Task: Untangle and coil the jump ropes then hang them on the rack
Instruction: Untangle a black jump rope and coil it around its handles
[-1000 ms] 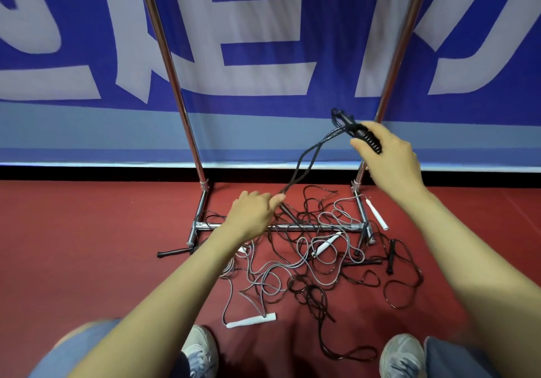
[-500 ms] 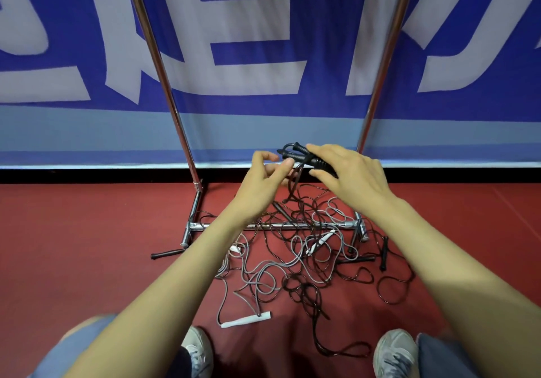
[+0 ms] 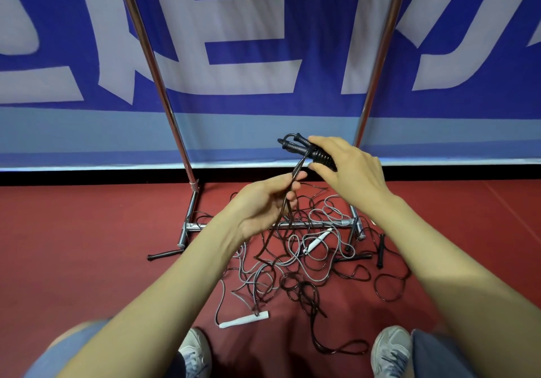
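My right hand (image 3: 349, 172) grips the two black handles (image 3: 301, 147) of a black jump rope, held side by side above the floor. Both strands of that black cord (image 3: 289, 202) drop from the handles through my left hand (image 3: 263, 205), which pinches them between thumb and fingers. The cord runs on down into a tangled heap of black and grey ropes (image 3: 295, 263) on the red floor. A white handle (image 3: 244, 320) lies at the near edge of the heap, another white handle (image 3: 316, 241) in its middle. The chrome rack (image 3: 263, 225) stands just behind the heap.
The rack's two upright poles (image 3: 152, 64) rise in front of a blue and white banner (image 3: 263, 55). A loose black handle (image 3: 380, 250) lies right of the rack's foot. My shoes (image 3: 392, 351) and knees are at the bottom edge.
My right hand came down and left with the black handles. My left hand rose from the heap, met it, then closed on the cord just below the handles.
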Tool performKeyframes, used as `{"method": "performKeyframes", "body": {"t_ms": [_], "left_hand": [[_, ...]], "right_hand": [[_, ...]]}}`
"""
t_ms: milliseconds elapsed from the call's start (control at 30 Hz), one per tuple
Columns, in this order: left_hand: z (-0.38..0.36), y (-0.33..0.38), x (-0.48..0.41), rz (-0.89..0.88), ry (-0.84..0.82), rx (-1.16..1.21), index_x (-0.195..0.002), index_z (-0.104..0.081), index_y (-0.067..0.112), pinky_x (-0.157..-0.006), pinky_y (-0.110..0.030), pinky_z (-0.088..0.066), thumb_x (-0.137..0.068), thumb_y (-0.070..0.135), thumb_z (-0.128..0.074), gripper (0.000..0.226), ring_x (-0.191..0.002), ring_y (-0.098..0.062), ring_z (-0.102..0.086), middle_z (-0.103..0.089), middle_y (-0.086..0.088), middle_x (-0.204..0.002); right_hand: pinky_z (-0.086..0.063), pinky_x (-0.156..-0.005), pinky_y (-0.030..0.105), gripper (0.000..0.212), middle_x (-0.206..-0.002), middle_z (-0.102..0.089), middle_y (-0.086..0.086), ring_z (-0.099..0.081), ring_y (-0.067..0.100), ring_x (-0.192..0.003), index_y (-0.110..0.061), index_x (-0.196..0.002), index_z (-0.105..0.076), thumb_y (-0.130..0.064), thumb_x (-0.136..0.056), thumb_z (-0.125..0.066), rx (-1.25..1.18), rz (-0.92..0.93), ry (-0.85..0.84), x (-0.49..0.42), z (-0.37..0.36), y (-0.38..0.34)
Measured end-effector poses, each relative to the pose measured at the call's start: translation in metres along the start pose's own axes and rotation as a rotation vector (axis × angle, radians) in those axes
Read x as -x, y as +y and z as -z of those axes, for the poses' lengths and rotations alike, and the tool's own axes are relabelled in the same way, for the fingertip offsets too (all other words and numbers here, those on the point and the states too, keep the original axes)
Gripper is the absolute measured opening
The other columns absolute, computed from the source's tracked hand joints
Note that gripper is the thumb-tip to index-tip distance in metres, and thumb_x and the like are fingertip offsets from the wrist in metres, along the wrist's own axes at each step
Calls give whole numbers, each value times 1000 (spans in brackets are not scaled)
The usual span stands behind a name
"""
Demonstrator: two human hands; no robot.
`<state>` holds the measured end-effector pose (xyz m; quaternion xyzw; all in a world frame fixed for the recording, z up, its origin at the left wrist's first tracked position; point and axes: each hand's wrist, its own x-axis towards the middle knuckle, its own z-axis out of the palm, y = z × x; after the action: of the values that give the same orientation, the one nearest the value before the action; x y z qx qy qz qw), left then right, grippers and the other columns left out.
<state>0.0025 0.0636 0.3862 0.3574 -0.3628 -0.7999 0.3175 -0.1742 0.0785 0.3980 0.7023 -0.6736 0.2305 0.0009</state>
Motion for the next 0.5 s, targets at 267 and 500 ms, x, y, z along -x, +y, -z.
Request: {"method": "performKeyframes", "body": {"t_ms": [267,500], "left_hand": [[7,2,2,-90,144,-59,-84,-70,9,-89,-29,-49,-84,-2,-63,13,-69,-10,-65,-73,-3,-76],[12,1,1,-171,220,-297,-80,-56,12,-66,-29,-47,-74,-5,-75,26,-63,-18,-57,-59,-2,-61]], "right_hand": [[-43,-89,39,45,-132,-55,-17,-56,19,-115,-42,-135,-46,-45,-91,-59,-212,-36,-14,-2,1,-4],[-49,-92,41,42,-118,-62,-18,-59,9,-104,-44,-127,-53,-38,-87,-65,-423,94,-105,0,2,-7]]}}
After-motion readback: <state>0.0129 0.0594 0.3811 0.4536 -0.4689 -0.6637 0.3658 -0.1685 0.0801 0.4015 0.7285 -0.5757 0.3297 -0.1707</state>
